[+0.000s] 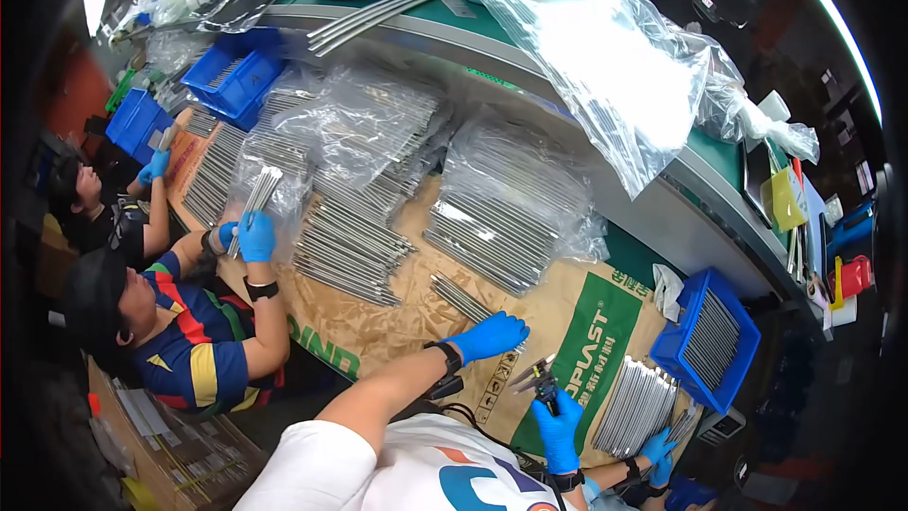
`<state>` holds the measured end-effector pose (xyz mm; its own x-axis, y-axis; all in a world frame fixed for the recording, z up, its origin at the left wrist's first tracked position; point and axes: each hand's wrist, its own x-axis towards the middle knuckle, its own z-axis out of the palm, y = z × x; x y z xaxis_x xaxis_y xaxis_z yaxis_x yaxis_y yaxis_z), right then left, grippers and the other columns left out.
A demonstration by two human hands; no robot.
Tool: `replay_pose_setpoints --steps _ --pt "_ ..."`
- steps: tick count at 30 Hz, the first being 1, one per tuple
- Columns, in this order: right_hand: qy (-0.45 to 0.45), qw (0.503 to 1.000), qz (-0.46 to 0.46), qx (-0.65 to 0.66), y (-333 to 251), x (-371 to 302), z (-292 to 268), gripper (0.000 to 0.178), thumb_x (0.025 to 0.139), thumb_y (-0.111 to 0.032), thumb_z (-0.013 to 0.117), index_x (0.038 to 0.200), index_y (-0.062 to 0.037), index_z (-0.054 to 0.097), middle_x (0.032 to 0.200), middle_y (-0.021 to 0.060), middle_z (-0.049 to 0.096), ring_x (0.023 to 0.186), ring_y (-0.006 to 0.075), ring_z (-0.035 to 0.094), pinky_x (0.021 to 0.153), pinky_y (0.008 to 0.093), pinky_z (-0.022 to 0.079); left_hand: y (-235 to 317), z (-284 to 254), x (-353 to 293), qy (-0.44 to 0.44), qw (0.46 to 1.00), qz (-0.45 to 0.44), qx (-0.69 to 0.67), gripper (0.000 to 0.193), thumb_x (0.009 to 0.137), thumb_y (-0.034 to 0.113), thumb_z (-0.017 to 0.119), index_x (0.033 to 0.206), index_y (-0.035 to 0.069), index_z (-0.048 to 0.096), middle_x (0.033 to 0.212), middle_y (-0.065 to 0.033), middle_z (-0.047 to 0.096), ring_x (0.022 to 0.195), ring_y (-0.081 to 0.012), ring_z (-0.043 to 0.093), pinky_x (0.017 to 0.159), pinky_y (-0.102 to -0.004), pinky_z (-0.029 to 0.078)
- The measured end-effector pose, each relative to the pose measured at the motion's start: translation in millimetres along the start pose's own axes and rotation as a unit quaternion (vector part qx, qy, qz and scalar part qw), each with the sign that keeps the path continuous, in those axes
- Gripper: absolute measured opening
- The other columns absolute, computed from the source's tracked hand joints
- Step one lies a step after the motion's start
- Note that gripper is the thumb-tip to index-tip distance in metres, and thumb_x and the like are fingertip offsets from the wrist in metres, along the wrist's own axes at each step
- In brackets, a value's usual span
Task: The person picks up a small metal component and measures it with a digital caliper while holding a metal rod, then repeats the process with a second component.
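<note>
My left hand, in a blue glove, is closed over a few thin metal rods that lie on the brown paper. Their ends stick out to the upper left of the hand. My right hand, also gloved in blue, grips a black tool with metal jaws, which looks like a caliper. It is held upright over the printed green panel of the paper, to the right of my left hand. The fingers of my left hand partly hide the rods.
Rows of rods under plastic lie beyond my hands, with another bundle at right. A blue bin of rods stands far right. Co-workers' gloved hands work at left, others at lower right. A raised shelf runs behind.
</note>
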<state>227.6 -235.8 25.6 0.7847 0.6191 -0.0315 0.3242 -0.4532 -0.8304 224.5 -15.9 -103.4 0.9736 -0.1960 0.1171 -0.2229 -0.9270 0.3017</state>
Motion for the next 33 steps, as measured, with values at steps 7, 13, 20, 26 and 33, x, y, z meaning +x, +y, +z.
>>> replay_pose_setpoints --steps 7,13,20,26,33 --pt "0.018 0.986 0.097 0.136 -20 13 8 0.012 0.079 -0.01 0.067 0.086 -0.0008 0.064 0.063 -0.0074 0.045 0.056 0.0026 0.034 0.048 0.022 0.025 28 -113 -71 0.165 0.94 -0.163 -0.251 0.023 0.08 0.001 0.056 0.103 0.004 0.056 0.092 -0.0115 0.059 0.085 -0.026 0.058 0.072 -0.0362 0.046" --pt "-0.061 0.988 0.053 0.132 -57 13 38 0.022 0.077 -0.019 0.071 0.086 0.0002 0.064 0.057 -0.0019 0.045 0.053 0.0047 0.037 0.046 0.0258 0.031 63 -106 -154 0.394 0.733 -0.328 -0.447 0.021 0.086 0.006 0.058 0.108 0.005 0.057 0.098 -0.0106 0.06 0.093 -0.0199 0.059 0.081 -0.0305 0.046" --pt "-0.11 0.993 -0.041 0.032 -85 6 60 0.034 0.077 -0.03 0.072 0.092 -0.0005 0.064 0.059 0.0071 0.055 0.053 0.0087 0.047 0.048 0.0283 0.037 69 -107 -193 0.432 0.687 -0.32 -0.489 0.019 0.087 0.003 0.057 0.106 0.002 0.058 0.104 -0.0057 0.063 0.094 -0.0118 0.057 0.085 -0.0256 0.045" --pt "-0.128 0.986 -0.104 -0.028 -106 10 60 0.043 0.076 -0.041 0.07 0.103 -0.0079 0.063 0.072 0.0151 0.064 0.063 0.0249 0.063 0.055 0.0335 0.046 78 -102 -210 0.426 0.668 -0.329 -0.514 0.024 0.087 0.0 0.056 0.111 0.0 0.058 0.103 -0.0054 0.065 0.097 -0.0115 0.058 0.087 -0.0251 0.045" --pt "-0.134 0.969 -0.162 -0.131 -113 19 70 0.045 0.075 -0.047 0.068 0.102 -0.0102 0.064 0.072 0.0143 0.065 0.063 0.0298 0.063 0.055 0.0373 0.048 79 -106 -211 0.434 0.635 -0.355 -0.531 0.028 0.085 0.007 0.062 0.112 0.0 0.061 0.099 -0.0023 0.065 0.086 -0.0063 0.058 0.076 -0.0213 0.047"
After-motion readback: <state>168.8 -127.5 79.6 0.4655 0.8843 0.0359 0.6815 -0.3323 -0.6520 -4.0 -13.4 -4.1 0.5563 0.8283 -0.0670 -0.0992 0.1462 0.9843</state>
